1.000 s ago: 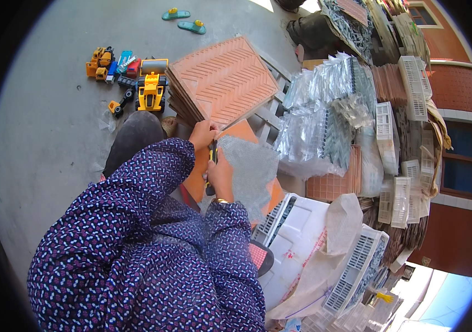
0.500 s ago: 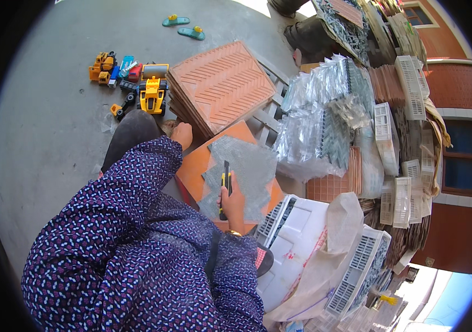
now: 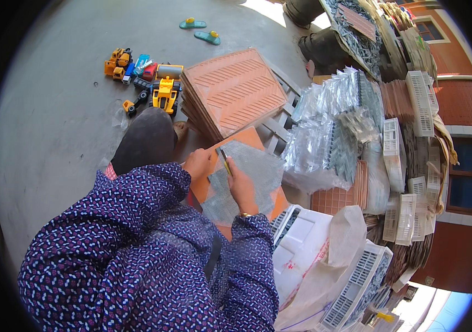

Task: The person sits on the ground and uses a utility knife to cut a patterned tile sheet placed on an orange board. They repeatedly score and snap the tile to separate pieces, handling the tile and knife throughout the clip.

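Observation:
My right hand [image 3: 241, 187] is wrapped round a yellow and black utility knife [image 3: 226, 161], whose blade end points at the upper left part of a grey mesh-backed mosaic tile sheet [image 3: 266, 174]. The sheet lies flat, with a zigzag edge, on an orange board [image 3: 247, 136] in front of me. At the left edge of the board, close to the sheet, my left hand [image 3: 198, 164] is closed with its fingers curled; whatever they may hold is hidden.
Beyond the board stands a stack of ribbed terracotta-coloured trays [image 3: 236, 91]. Toy trucks [image 3: 165, 95] and green slippers [image 3: 208, 37] lie on the floor. Plastic-wrapped tile sheets [image 3: 324, 127] are stacked to the right, near a white plastic crate [image 3: 352, 285] and a white box [image 3: 302, 238].
My left hand has come from beside my knee to the board's edge. The knife in my right hand has moved up the sheet and tilted left. The whole view has shifted slightly.

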Available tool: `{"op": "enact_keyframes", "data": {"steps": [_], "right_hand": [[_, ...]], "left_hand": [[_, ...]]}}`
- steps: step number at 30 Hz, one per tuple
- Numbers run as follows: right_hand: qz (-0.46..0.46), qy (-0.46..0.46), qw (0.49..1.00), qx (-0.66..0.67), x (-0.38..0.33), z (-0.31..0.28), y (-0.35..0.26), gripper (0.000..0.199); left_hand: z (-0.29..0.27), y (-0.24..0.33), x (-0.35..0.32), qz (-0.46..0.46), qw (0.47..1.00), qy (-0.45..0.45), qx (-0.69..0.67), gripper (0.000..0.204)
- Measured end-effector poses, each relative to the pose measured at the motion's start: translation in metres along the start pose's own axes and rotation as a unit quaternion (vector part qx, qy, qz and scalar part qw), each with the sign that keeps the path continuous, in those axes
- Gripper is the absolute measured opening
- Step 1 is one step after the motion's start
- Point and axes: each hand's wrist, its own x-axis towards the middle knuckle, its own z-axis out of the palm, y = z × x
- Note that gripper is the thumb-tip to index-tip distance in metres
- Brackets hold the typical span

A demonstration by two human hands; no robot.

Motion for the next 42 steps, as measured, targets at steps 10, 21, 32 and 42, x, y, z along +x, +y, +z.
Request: {"op": "enact_keyframes", "data": {"steps": [10,21,32,42], "right_hand": [[0.024,0.015,0.999,0.041,-0.009,-0.024,0.000,0.061],[-0.059,-0.047,0.988,-0.136,0.007,-0.012,0.003,0.050],[-0.052,-0.045,0.976,-0.205,0.010,-0.012,-0.016,0.046],[-0.031,-0.044,0.985,-0.166,0.005,-0.004,-0.003,0.056]], "left_hand": [[-0.187,-0.014,0.030,0.121,0.956,0.220,0.151,0.013],[-0.230,-0.072,0.015,-0.171,0.933,0.146,0.280,0.018],[-0.006,0.021,-0.011,-0.028,0.999,-0.020,-0.040,0.021],[0.027,0.009,0.005,-0.078,0.995,0.023,-0.064,0.019]]}}
